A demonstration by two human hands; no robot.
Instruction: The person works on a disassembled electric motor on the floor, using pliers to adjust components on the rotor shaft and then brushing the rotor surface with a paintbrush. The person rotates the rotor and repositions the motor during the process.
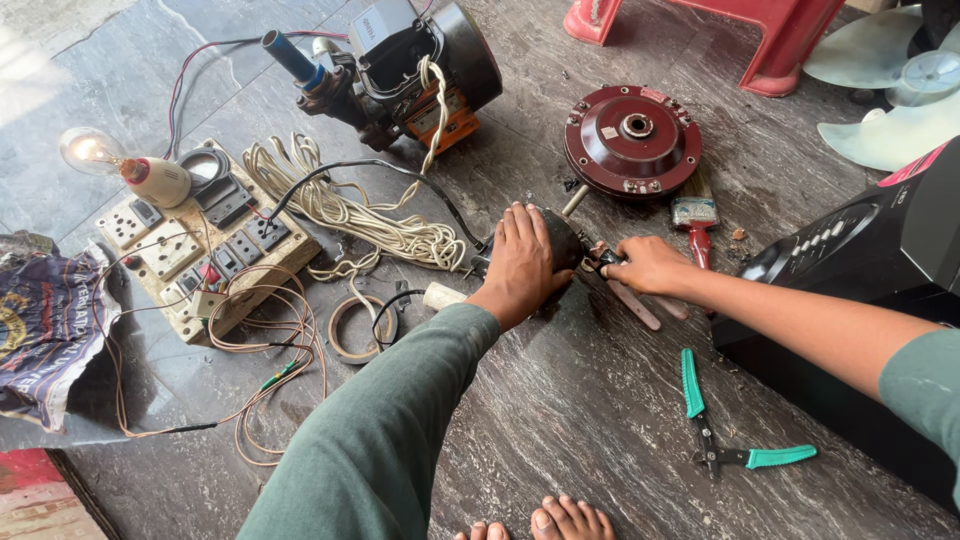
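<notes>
Lit bulb point(88, 150) on switchboard point(205, 240); green-handled pliers point(735, 425) on floor; red fan housing point(632, 142) beside paintbrush point(697, 225).
</notes>
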